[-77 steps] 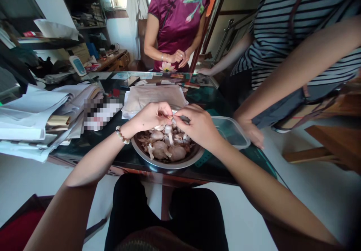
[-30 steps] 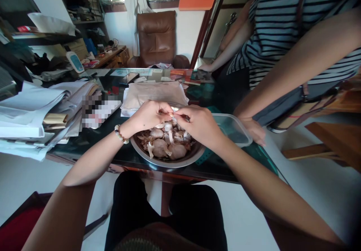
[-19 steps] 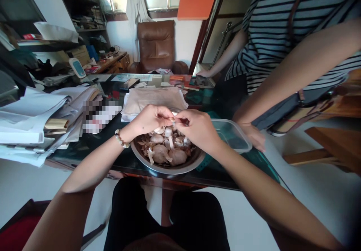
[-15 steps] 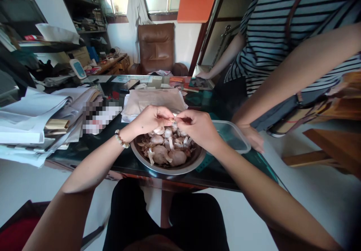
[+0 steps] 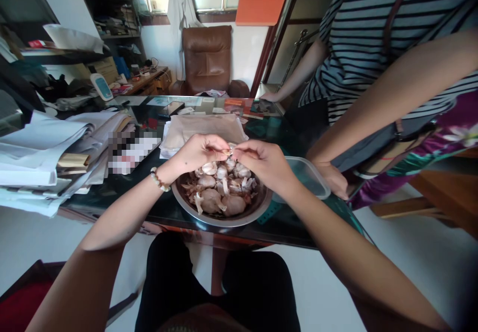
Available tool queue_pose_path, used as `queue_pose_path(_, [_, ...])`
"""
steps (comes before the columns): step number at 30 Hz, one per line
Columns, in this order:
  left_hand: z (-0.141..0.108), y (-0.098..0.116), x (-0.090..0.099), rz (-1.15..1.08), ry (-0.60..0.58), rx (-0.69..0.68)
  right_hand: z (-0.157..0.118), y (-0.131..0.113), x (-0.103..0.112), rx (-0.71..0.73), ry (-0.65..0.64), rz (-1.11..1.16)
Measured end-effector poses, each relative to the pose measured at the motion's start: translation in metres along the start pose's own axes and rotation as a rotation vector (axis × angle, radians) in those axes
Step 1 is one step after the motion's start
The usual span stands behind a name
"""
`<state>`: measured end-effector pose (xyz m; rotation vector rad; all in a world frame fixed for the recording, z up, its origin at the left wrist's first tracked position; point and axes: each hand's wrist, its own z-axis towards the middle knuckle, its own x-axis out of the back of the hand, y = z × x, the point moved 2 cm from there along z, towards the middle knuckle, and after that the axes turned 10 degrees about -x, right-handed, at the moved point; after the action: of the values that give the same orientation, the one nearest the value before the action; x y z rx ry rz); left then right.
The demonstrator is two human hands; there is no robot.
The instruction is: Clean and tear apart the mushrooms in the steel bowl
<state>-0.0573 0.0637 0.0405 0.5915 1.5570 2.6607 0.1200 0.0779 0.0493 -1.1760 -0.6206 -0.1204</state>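
Observation:
A metal bowl [image 5: 222,222] on the dark glass-topped desk holds several garlic bulbs [image 5: 234,205], loose stalks and papery skins. Over its far side, my left hand [image 5: 199,154], with a beaded bracelet at the wrist, pinches a small garlic clove [image 5: 226,152] between thumb and fingers. My right hand [image 5: 263,165] meets it from the other side, its thumb and fingertips closed on the same clove. The clove is small and partly covered by the fingertips.
Right of the bowl lies a clear plastic container [image 5: 308,177], close to another person's hand [image 5: 332,178] on the desk edge. Stacked papers [image 5: 33,148] fill the left side. Behind the bowl are a brownish paper pile [image 5: 203,125] and a phone [image 5: 174,108].
Both hands stay together above the bowl, fingertips shifting slightly on the clove. Purple flowered cloth has come into view behind the person at right. The view has tilted a little.

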Motion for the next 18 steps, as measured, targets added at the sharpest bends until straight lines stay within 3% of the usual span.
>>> queue_pose_path(8, [-0.0013,0.0059,-0.0045,0.125,-0.003,-0.039,-0.0009,-0.0025,-0.0065,0.172,0.139,-0.313])
queue_pose_path(15, [-0.0042,0.0091,-0.0047,0.393,0.009,-0.035,-0.0014,-0.0015,-0.0066,0.225,0.183,-0.421])
queue_pose_path(18, [-0.0058,0.0074,-0.0055,0.381,-0.012,0.025,-0.0028,-0.0037,-0.0066,0.231,0.191,-0.416])
